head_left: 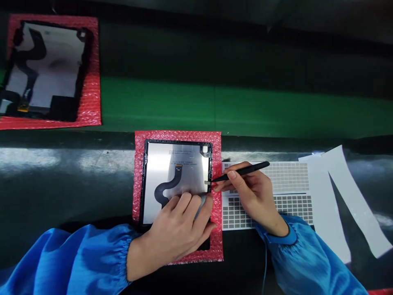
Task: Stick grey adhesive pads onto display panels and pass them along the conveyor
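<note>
A tablet screen assembly [156, 170] lies back side up, its silvery panel set in a black frame. An S-shaped black flex cable [173, 183] crosses it, partly hidden under my left hand [176, 231]. That hand rests across the lower part of the assembly, fingers bent and a little apart, holding nothing. To the right, my right hand [253, 190] grips black tweezers [245, 171] like a pen. Their tip is at the frame's right edge, by a small grey adhesive piece [207, 182]; contact between the two is too small to make out.
Red bubble wrap [217, 233] lies under the assembly. Sheets of small grey stickers [293, 207] sit beneath and beside my right hand, with white paper strips [353, 196] farther right. At the far left, a second screen assembly [61, 65] rests on red bubble wrap [92, 94].
</note>
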The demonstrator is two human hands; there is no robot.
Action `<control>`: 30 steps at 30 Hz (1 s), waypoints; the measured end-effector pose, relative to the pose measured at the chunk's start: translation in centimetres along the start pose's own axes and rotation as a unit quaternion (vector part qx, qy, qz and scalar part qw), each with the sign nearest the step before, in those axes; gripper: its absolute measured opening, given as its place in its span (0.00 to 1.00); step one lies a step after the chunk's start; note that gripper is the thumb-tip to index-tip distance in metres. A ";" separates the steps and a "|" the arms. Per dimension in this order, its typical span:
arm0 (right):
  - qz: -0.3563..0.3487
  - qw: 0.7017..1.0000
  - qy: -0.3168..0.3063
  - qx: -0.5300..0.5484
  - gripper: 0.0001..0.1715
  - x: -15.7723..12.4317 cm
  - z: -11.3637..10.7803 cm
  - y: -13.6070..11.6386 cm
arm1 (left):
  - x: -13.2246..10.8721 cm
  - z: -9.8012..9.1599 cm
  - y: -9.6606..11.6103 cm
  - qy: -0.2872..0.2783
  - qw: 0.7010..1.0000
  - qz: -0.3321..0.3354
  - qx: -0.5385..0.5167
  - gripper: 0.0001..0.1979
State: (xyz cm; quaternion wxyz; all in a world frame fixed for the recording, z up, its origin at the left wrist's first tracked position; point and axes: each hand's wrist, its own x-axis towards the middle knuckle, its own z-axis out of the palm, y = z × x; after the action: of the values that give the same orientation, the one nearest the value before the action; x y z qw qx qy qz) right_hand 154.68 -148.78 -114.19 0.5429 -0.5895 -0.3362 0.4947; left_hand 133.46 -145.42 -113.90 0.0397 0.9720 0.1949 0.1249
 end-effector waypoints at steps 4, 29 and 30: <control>-0.006 1.000 -0.003 0.000 0.06 0.0 0.0 0.1 | -0.1 -0.1 -0.1 0.002 1.000 -0.001 -0.006 0.27; -0.015 1.000 0.014 0.014 0.07 0.1 0.0 -0.1 | 0.6 -0.2 0.1 -0.021 0.999 -0.031 0.002 0.33; -0.018 0.999 0.017 0.023 0.07 0.0 0.0 -0.2 | 0.6 -0.2 0.1 -0.023 0.999 -0.030 0.003 0.34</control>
State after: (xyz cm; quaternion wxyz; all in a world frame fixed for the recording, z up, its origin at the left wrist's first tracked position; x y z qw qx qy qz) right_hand 154.72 -148.71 -114.00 0.5708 -0.5787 -0.3263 0.4825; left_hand 133.99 -145.31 -113.54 0.0454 0.9684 0.2236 0.1007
